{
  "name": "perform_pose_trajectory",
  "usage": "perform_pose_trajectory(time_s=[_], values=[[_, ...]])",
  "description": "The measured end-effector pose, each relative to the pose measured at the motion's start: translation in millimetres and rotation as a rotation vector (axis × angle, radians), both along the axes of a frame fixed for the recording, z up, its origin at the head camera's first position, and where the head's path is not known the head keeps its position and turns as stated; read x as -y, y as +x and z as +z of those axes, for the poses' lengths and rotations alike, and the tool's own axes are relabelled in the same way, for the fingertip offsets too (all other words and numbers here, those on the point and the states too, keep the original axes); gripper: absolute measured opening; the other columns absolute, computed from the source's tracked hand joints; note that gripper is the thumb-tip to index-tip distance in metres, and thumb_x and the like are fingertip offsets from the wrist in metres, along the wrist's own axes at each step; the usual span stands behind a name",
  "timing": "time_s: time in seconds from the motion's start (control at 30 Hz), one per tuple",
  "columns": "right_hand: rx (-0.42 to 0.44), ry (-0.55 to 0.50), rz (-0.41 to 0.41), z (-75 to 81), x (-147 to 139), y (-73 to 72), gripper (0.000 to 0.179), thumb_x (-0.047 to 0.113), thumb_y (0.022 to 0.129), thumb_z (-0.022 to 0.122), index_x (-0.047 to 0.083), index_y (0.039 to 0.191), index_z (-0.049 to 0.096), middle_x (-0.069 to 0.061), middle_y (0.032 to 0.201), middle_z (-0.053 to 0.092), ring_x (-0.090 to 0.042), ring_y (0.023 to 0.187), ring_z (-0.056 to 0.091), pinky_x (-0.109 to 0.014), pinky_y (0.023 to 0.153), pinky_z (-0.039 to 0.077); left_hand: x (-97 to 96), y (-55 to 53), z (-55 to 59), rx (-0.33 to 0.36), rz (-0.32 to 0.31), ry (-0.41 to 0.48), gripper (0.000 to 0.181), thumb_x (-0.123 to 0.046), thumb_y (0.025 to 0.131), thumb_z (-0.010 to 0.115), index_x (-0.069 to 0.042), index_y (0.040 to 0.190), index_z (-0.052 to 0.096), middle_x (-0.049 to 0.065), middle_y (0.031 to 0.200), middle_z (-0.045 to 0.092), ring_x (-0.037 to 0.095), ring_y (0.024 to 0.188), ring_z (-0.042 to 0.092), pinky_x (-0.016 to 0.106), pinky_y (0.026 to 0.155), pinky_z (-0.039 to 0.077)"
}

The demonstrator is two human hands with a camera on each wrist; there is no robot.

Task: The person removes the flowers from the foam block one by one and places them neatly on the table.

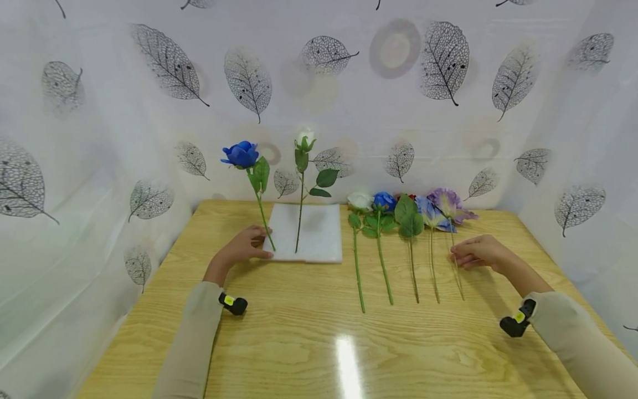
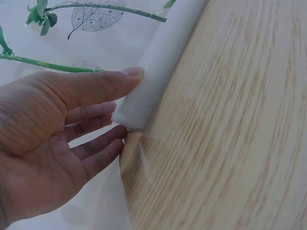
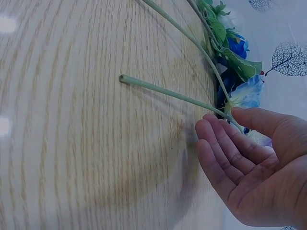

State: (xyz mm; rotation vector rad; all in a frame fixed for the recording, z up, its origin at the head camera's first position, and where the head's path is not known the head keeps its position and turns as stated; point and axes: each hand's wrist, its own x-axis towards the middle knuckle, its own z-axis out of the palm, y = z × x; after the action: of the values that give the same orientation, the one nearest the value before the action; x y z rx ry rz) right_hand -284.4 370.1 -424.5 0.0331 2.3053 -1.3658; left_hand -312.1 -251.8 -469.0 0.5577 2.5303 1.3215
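Observation:
My left hand (image 1: 241, 247) holds the left front corner of a white foam block (image 1: 321, 235). In the left wrist view, the thumb lies on the foam and the other fingers are around its corner. A blue rose (image 1: 241, 154) stands in the block, leaning left, beside an upright white rosebud (image 1: 305, 140) with green leaves. Over at the right, my right hand (image 1: 484, 253) pinches the thin stem (image 3: 168, 93) of a purple ruffled flower (image 1: 447, 201) between thumb and fingers. The stem's cut end points towards the near side of the table.
Left of the purple flower lie a light blue flower (image 1: 432, 213), a red flower mostly hidden by its leaves (image 1: 410, 215), a blue rose (image 1: 384, 201) and a white rose (image 1: 360, 200). They rest on the wooden table (image 1: 279, 332); a leaf-print curtain (image 1: 349, 111) hangs behind.

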Motion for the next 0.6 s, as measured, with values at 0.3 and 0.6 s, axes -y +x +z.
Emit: perform_pose_trajectory(time_s=[0.3,0.6], values=[[-0.168,0.132,-0.06,1.3,-2,-1.8,0.053,0.026,0.105,0.057,-0.019,0.133,0.055,-0.012,0.101,0.079,-0.012,0.085,0.075,-0.036,0.083,0.065,0.1,-1.0,-1.1,-0.002,-0.002,0.0,0.069,-0.009,0.091,0.077,0.009,0.148,0.044,0.029,0.15,0.041,0.051,0.141,0.041,0.059,0.119,0.038],[-0.434,0.204,-0.21,16.4,27,-5.5,0.053,0.029,0.103,0.06,-0.017,0.13,0.059,-0.022,0.105,0.076,0.003,0.073,0.068,-0.026,0.072,0.064,0.1,-0.6,-0.7,-0.007,-0.001,-0.008,0.069,-0.009,0.091,0.077,0.009,0.148,0.044,0.029,0.15,0.04,0.051,0.141,0.041,0.059,0.119,0.039]])
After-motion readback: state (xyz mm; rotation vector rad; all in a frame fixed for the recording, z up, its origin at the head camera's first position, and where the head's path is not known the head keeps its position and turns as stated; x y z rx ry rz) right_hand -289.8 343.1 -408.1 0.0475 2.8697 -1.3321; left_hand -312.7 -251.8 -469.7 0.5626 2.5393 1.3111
